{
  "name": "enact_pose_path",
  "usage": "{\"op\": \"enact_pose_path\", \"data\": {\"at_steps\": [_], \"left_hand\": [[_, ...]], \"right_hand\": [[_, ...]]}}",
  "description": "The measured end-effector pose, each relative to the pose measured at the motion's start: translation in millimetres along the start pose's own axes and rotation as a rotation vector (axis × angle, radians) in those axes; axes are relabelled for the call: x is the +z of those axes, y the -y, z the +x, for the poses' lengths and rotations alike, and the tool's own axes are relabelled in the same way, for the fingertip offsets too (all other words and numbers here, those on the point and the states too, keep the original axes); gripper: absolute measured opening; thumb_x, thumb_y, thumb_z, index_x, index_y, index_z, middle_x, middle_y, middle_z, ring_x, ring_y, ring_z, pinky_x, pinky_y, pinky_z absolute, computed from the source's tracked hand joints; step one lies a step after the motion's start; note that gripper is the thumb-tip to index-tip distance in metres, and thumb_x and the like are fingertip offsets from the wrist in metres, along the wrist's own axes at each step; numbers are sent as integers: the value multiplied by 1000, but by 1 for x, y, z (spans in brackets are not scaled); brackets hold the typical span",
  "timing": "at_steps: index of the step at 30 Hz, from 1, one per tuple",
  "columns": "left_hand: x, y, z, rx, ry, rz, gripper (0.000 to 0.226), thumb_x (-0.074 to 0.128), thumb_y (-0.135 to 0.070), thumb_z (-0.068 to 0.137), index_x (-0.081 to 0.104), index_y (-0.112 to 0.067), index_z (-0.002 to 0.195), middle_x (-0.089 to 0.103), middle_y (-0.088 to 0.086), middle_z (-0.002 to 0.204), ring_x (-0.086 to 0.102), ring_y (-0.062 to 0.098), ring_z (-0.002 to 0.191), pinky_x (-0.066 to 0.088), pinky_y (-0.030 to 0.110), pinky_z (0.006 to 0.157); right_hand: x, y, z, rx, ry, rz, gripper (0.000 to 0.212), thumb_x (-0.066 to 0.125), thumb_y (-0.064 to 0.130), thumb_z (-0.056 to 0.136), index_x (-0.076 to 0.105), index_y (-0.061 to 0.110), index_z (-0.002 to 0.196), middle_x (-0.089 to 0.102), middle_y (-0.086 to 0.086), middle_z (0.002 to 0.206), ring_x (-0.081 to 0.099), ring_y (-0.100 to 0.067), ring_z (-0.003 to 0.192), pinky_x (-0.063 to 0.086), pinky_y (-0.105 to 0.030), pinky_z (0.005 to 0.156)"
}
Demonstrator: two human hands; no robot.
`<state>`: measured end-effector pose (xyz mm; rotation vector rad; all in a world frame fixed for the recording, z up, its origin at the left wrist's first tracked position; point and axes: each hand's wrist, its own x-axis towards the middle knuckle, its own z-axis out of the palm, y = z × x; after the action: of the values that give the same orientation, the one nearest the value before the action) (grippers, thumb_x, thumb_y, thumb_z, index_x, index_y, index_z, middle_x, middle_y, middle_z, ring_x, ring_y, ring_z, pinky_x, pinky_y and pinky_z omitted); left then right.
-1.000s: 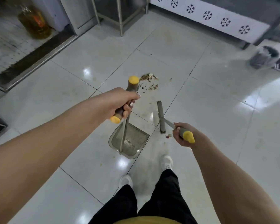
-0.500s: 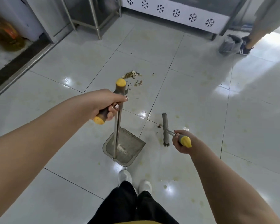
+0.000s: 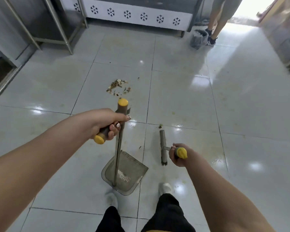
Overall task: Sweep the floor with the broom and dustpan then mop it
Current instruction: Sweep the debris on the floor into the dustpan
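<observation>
Broom with a grey bristle head, thin metal shaft and yellow-capped grip (image 3: 163, 146) now sits further back from the scattered brown debris pile (image 3: 118, 86) than a second ago, on the pile's near right side. A small green scrap (image 3: 160, 126) lies just past its far tip. The right hand (image 3: 176, 154) has its fingers curled tight round the grip. The left hand (image 3: 107, 124) is wrapped round the yellow-ended crossbar of the grey translucent plastic dustpan (image 3: 124, 174), which stands nearer the feet than the pile and well apart from it. The pile looks untouched, so sweeping is probably unfinished and mopping the glossy white tiled floor (image 3: 208, 106) still ahead.
</observation>
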<state>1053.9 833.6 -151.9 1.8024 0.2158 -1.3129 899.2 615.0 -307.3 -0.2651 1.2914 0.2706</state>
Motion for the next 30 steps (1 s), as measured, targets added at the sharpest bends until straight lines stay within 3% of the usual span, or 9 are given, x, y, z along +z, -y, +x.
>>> {"op": "enact_pose_path", "data": {"at_steps": [4,7,11,13,20,24,27,30], "left_hand": [[-37,24,-2,-37,109,50,36,61,-26,89,41,-13,62,38,-3,42,31,4,27,30,12,30],[-67,32,-2,-41,139,100,35,61,-27,89,41,-13,64,37,-4,42,30,4,28,29,13,30],[-99,35,2,-53,157,156,35,63,-29,87,40,-14,65,36,-3,45,29,4,29,28,13,31],[-108,37,4,-62,161,186,33,63,-30,87,41,-15,67,35,-4,46,28,4,29,28,14,31],[-137,37,22,-49,160,236,24,63,-31,86,44,-15,83,35,-4,46,28,5,29,27,14,32],[-154,33,35,-26,131,217,26,62,-30,87,44,-15,77,35,-4,45,29,5,28,28,13,33],[-162,25,41,-11,110,203,25,63,-29,87,45,-14,79,36,-4,44,29,5,28,28,14,32],[-166,12,46,4,100,215,26,62,-28,87,44,-13,77,36,-4,44,29,5,28,28,15,31]], "right_hand": [[30,-66,16,-41,-61,143,31,55,22,94,47,6,68,49,-7,39,50,-17,32,43,-18,29],[45,-107,30,-51,-66,322,31,54,21,95,48,7,68,51,-4,54,50,-14,47,44,-20,29],[83,-142,56,-46,-42,367,39,45,23,99,45,7,63,47,-4,34,46,-15,22,38,-17,25],[107,-152,68,-35,-22,371,40,43,23,100,45,6,64,46,-5,30,45,-14,20,37,-17,25],[155,-114,93,-38,111,558,33,48,19,97,45,8,65,46,-6,36,48,-16,31,41,-18,28],[153,-87,95,-108,211,618,31,42,13,97,44,8,67,46,-2,48,47,-16,30,44,-16,34],[150,-78,96,-121,264,571,22,45,11,91,43,9,69,46,-2,50,48,-14,31,44,-16,33],[145,-70,95,-90,233,438,27,47,24,95,43,10,73,45,1,57,49,-13,31,43,-16,32]]}}
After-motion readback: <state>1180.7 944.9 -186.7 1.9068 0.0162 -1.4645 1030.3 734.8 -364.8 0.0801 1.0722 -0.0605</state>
